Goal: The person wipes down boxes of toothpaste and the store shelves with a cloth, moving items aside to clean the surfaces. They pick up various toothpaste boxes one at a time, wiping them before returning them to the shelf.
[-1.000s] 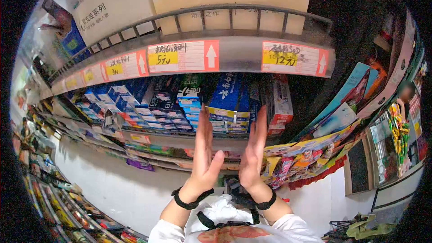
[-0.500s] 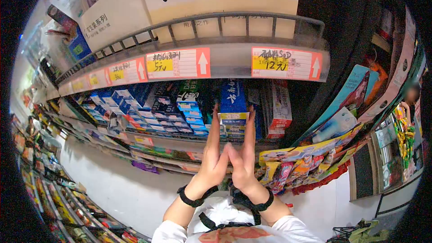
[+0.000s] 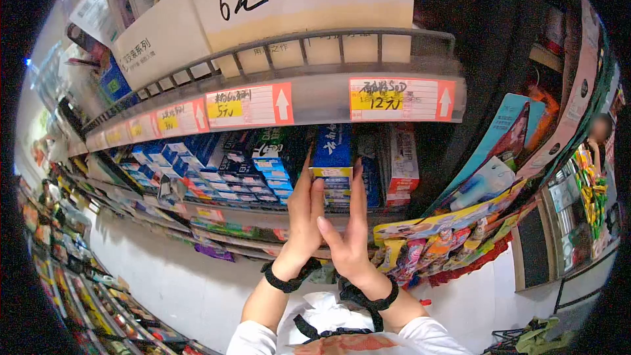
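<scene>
Hands [image 3: 305, 218] flank stacked oblong cartons [image 3: 332, 149] (crisp-edged, blue-topped) below a wire-railed shelf [image 3: 320, 100].

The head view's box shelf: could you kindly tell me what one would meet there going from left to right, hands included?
Dark navy boxes, green-topped box, left hand, blue-topped box stack, right hand, red-and-white boxes.
</scene>
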Demonstrator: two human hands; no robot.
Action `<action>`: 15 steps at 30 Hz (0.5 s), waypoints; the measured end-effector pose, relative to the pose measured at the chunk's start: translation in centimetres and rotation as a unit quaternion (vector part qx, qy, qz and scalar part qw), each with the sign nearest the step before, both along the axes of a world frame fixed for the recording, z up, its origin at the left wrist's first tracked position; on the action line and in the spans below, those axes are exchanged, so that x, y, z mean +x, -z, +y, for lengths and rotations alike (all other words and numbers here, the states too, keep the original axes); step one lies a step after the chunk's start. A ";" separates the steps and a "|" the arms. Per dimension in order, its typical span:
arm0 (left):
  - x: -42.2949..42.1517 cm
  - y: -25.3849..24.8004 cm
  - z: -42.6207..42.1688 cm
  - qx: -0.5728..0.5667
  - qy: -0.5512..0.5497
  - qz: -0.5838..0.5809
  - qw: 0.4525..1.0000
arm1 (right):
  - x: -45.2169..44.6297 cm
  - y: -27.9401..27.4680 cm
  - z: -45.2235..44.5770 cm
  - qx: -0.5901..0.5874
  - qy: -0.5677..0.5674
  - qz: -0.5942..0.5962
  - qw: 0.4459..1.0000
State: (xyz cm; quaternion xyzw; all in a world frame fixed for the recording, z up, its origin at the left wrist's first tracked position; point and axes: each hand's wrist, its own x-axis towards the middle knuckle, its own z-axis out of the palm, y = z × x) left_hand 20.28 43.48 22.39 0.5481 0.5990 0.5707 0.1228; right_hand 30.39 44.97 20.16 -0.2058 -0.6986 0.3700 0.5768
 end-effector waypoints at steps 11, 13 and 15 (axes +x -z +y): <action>1.1 -0.4 0.8 0.074 -0.007 -0.033 0.997 | 0.2 -0.3 0.1 0.007 0.003 -0.011 1.000; 1.0 -0.2 0.8 0.081 -0.008 -0.036 0.996 | 0.2 -0.3 0.2 0.009 0.000 -0.010 1.000; 0.9 0.0 0.7 0.044 -0.042 -0.032 0.998 | 0.1 -0.3 0.2 0.009 0.007 -0.023 1.000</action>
